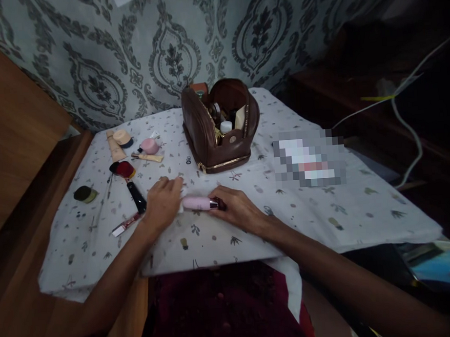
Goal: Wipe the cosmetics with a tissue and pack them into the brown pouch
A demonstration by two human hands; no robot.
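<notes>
My right hand (pixel 235 206) is closed around the dark end of a pale pink tube-shaped cosmetic bottle (pixel 197 203) with a shiny metallic band. The bottle lies sideways just above the cloth, pointing left. My left hand (pixel 163 199) is close to its other end, loosely bent, with a finger extended; I see nothing held in it, though its palm is hidden. Beside the left wrist lie a black tube (pixel 136 196) and a lip gloss tube (pixel 126 224). Behind both hands stands a brown cosmetic bag (pixel 207 134), unzipped, with several bottles and jars inside.
On the left of the patterned tablecloth (pixel 215 246) are a beige tube (pixel 115 148), a round jar (pixel 122 138), a pink item (pixel 149 145), a slim beige tube (pixel 147 157), a red-and-black item (pixel 124 169) and a green one (pixel 85 194). A blurred-out object (pixel 309 158) lies right. A white cable (pixel 409 130) hangs beyond.
</notes>
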